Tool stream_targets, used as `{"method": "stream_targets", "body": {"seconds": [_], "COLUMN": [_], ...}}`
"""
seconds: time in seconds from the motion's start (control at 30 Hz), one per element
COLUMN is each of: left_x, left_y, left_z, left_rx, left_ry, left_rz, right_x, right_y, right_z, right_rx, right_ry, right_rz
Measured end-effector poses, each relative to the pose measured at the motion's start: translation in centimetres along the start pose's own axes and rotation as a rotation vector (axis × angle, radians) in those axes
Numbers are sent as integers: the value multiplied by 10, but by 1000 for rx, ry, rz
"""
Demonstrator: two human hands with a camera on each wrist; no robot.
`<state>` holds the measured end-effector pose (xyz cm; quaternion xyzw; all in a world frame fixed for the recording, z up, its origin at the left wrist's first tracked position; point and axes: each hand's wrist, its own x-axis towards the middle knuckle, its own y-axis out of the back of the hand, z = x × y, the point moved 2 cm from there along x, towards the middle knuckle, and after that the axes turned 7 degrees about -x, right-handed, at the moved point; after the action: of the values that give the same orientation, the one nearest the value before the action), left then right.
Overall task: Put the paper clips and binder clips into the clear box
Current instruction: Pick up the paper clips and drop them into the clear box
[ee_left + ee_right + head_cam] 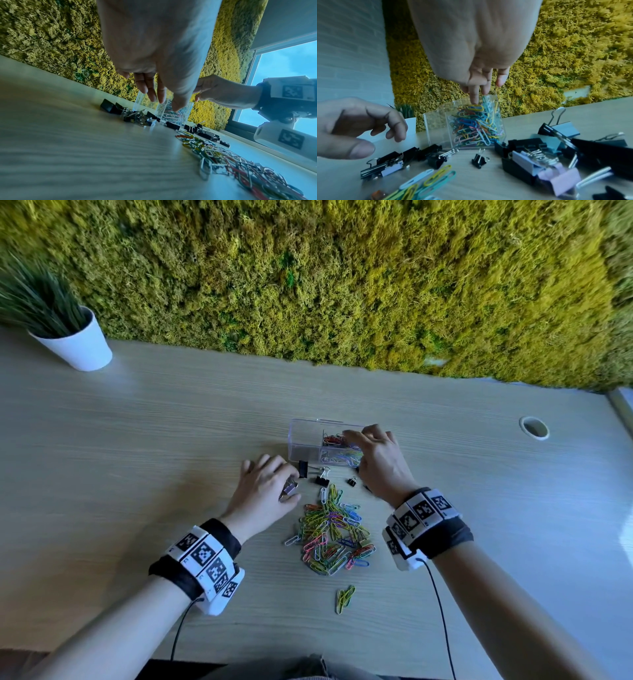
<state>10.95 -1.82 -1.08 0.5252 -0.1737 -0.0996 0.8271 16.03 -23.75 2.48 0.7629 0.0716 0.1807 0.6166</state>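
Observation:
The clear box (301, 428) (436, 121) stands mid-table with colourful paper clips (476, 128) heaped in its right part. My right hand (370, 450) (481, 86) reaches down into it, fingers straight, one fingertip touching a yellow clip on top. A big pile of paper clips (330, 532) (214, 151) lies in front of the box. Black binder clips (322, 480) (477, 161) lie between the pile and the box. My left hand (270, 484) (164, 102) hovers over more binder clips (135, 116) left of the box, fingers loose and holding nothing.
A white potted plant (75, 344) stands at the table's far left. The moss wall (342, 285) runs along the back edge. A cable hole (533, 428) sits at the far right. A few stray paper clips (344, 597) lie nearer me.

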Motion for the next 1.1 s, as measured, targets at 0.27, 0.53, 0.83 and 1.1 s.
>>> {"method": "stream_targets", "body": {"seconds": [0.27,0.53,0.83,1.1], "left_x": [-3,-18,-11,-2], "left_y": [2,-4,-21,-3], "left_z": [5,18,34,21], "left_rx": [-11,157,-19,-179], "left_ry": [-16,59,42,22], "left_rz": [-72,-526,-446,-114], "right_x": [-11,-55,-75,-61], "right_y": [6,-31,-35,-35], "right_z": [-4,-10,-30,-37], "right_rx": [24,218,267,123], "right_ry": [46,-70,88,34], "right_rz": [96,-206,-287,-289]}}
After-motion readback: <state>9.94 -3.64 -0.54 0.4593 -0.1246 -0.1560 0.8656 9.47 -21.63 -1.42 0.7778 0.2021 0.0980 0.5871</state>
